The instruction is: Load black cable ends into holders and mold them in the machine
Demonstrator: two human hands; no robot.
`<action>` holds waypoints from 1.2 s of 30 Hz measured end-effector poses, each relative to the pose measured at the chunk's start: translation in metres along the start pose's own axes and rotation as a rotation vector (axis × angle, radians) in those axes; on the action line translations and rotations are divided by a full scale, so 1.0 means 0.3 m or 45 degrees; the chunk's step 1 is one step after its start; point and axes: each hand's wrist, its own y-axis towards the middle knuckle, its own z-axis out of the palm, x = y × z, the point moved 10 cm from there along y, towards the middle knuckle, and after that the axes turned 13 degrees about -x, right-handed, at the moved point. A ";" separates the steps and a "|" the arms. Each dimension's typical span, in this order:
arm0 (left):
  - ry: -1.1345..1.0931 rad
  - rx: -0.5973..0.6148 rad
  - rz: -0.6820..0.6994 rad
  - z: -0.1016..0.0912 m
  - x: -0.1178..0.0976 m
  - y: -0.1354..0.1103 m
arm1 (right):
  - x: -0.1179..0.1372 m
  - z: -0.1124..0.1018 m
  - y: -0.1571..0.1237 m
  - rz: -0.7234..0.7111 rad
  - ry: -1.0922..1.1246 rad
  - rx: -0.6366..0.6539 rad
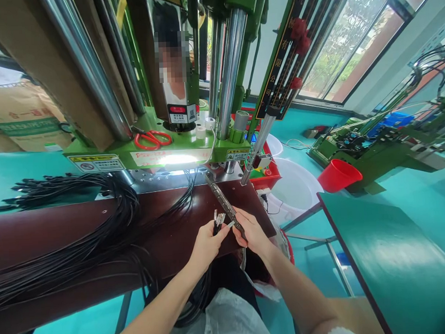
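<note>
My left hand [206, 243] is closed round a small bunch of black cables with metal plug ends [219, 218], which stick up past the fingers. In my right hand [252, 230] is the near end of a long, narrow metal mould bar [222, 198] with a row of notches. The bar slants up and left, its far end close to the green press. One silvery plug lies by my left thumb at the bar's near end; whether it is seated there I cannot tell. More black cables [187, 200] run across the brown table [166, 242] to the press.
A thick bundle of black cables [101, 234] covers the table's left part. Red scissors [153, 139] rest on the green press ledge [192, 146], under upright steel columns. To the right are a white tub [299, 184], a red bucket [339, 175] and a green table [389, 249].
</note>
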 end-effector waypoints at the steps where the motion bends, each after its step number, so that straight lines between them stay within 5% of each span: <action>1: 0.003 -0.001 0.020 -0.001 -0.006 -0.001 | 0.001 -0.002 0.001 -0.011 -0.016 -0.006; 11: 0.063 0.074 -0.040 0.002 -0.033 -0.031 | 0.038 0.033 -0.028 -0.175 -0.369 -0.011; 19: 0.051 -0.035 0.002 -0.041 -0.070 0.000 | -0.003 -0.016 -0.006 -0.061 -0.066 -0.073; 24: 0.219 0.010 0.241 -0.026 -0.088 0.009 | -0.006 0.000 -0.008 -0.050 -0.084 -0.006; 36: 0.193 0.065 0.068 -0.040 -0.041 0.003 | 0.016 0.035 -0.028 -0.118 -0.470 0.096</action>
